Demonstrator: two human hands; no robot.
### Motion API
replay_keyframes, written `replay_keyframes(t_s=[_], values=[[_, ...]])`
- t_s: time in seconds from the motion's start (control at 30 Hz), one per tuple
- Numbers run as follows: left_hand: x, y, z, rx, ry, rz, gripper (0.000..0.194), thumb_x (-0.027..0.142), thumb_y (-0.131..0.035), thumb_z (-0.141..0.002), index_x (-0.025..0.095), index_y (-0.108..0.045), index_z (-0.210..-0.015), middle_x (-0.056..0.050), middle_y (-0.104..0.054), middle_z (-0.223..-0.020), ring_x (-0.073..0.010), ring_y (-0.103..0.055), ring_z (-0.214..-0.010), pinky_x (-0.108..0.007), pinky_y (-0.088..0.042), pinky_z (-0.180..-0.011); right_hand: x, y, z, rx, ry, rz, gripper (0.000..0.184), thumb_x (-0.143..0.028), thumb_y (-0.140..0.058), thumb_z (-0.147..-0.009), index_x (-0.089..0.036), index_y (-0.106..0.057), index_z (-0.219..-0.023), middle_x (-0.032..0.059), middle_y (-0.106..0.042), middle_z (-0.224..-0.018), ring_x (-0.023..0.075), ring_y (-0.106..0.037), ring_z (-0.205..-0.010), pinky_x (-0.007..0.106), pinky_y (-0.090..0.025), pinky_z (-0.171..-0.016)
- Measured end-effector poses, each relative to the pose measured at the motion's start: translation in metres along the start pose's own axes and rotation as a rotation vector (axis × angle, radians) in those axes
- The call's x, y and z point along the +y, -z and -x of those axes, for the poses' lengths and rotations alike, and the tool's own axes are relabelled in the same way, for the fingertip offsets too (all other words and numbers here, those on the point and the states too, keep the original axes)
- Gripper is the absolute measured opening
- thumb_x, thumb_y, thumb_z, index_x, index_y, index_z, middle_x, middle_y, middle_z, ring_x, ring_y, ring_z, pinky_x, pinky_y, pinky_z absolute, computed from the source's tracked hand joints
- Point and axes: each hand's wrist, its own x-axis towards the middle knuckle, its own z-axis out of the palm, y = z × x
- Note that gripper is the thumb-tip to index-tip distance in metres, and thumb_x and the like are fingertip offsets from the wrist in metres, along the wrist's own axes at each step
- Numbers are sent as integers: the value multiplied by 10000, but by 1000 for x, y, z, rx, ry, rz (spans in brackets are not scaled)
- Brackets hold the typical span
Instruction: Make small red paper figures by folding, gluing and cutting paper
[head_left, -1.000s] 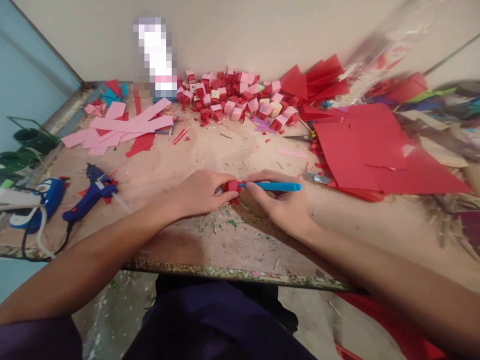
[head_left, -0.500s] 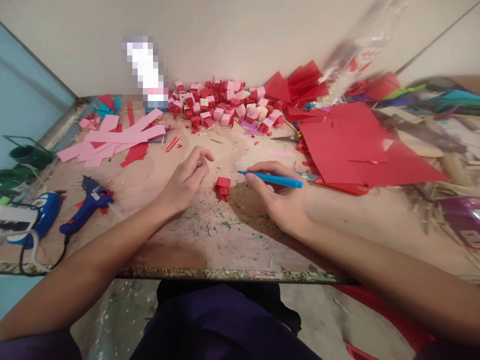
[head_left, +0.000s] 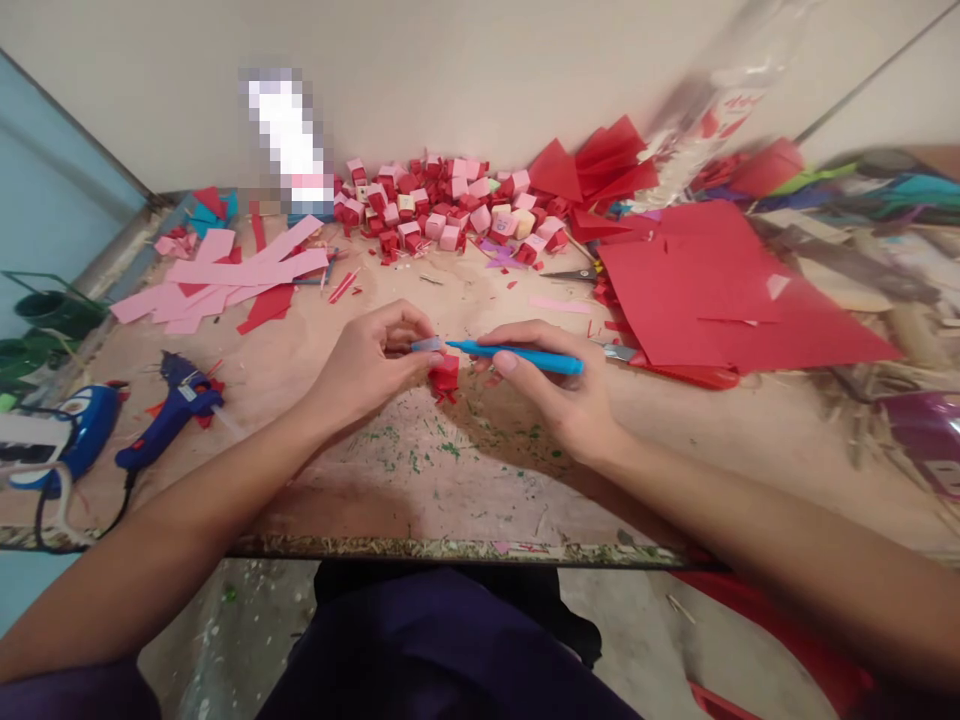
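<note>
Between the fingers of my right hand (head_left: 555, 385) lies a blue pen (head_left: 536, 359), its tip pointing left. My left hand (head_left: 375, 355) pinches a small translucent pen cap (head_left: 426, 344), held just left of the pen's tip and roughly in line with it. Whether tip and cap touch I cannot tell. Beneath them a small folded red paper piece (head_left: 445, 376) sits on the wooden table (head_left: 480, 490), its upper left partly covered by my left thumb. Green specks are scattered on the wood in front of it.
Many pink and red paper pieces (head_left: 450, 205) are heaped along the wall. Pink strips (head_left: 247, 270) and a blue glue gun (head_left: 176, 410) lie to the left. Red sheets (head_left: 735, 300), scissors (head_left: 574, 275) and a red-handled cutter (head_left: 675, 370) are to the right.
My right hand has brought the pen leftward over the red piece. My left hand has moved right and closed, and the pen cap now shows between its fingertips.
</note>
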Motion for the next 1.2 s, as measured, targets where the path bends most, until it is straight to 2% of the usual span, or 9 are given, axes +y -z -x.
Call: replay_keyframes(t_s=[0.23,0.37,0.47,0.57,0.67,0.8,0.9,1.03,1.2], values=[[2,1,-2,-4,-63,-36,226,251,-863,-796,196,-660,-878,-3,-774,-820,-147,-726,-737,-280,-556,-684,5,-2,-2,-4,-86,-84,201,-436,-837,-901,-272,-833,-1016,26,-811,-960,196,-744,-816,347,-628,-769],[5,0,-1,11,-118,-104,213,262,-865,-795,200,-675,-868,14,-760,-807,-136,-710,-734,-264,-533,-680,7,-3,-3,-32,-136,-233,199,-430,-842,-896,-274,-852,-1020,25,-816,-972,189,-757,-823,319,-645,-719],[6,1,2,7,-179,-172,210,294,-863,-811,206,-683,-874,20,-756,-801,-138,-703,-739,-264,-532,-689,7,-3,-7,-77,-244,-380,215,-419,-869,-859,-257,-860,-1001,42,-830,-950,220,-782,-870,314,-657,-667],[7,2,4,-12,-261,-211,217,344,-846,-841,211,-683,-896,21,-745,-803,-130,-677,-719,-260,-525,-675,5,-2,-10,-142,-344,-512,190,-377,-884,-840,-237,-866,-967,50,-833,-883,191,-771,-747,265,-620,-570],[7,2,6,-73,-299,-207,230,377,-801,-891,217,-640,-930,21,-715,-810,-133,-663,-724,-260,-521,-668,2,-2,-11,-177,-366,-591,157,-338,-889,-837,-225,-872,-944,55,-836,-882,153,-738,-648,228,-578,-500],[2,-1,8,-217,-289,-131,214,359,-692,-984,243,-514,-1000,22,-631,-908,-122,-649,-767,-262,-526,-692,2,-2,-10,-211,-376,-596,156,-315,-908,-817,-235,-882,-948,44,-827,-824,170,-769,-706,229,-612,-545],[-5,-6,9,-291,-261,-53,269,332,-678,-985,269,-434,-1077,7,-592,-998,-129,-654,-828,-274,-541,-723,3,-3,-10,-220,-374,-568,146,-314,-911,-821,-244,-886,-947,46,-834,-844,171,-781,-754,236,-637,-613],[-6,-10,9,-256,-272,26,429,363,-751,-920,302,-381,-1129,9,-551,-1031,-138,-638,-871,-277,-542,-726,0,-4,-8,-225,-363,-554,153,-317,-908,-835,-266,-887,-977,45,-847,-935,151,-765,-737,249,-652,-653],[1,-12,11,-188,-275,40,486,448,-777,-892,302,-358,-1090,37,-499,-934,-126,-589,-797,-270,-506,-682,-6,-9,-4,-196,-330,-558,164,-300,-902,-848,-287,-885,-1011,36,-851,-978,144,-757,-748,234,-644,-627]])
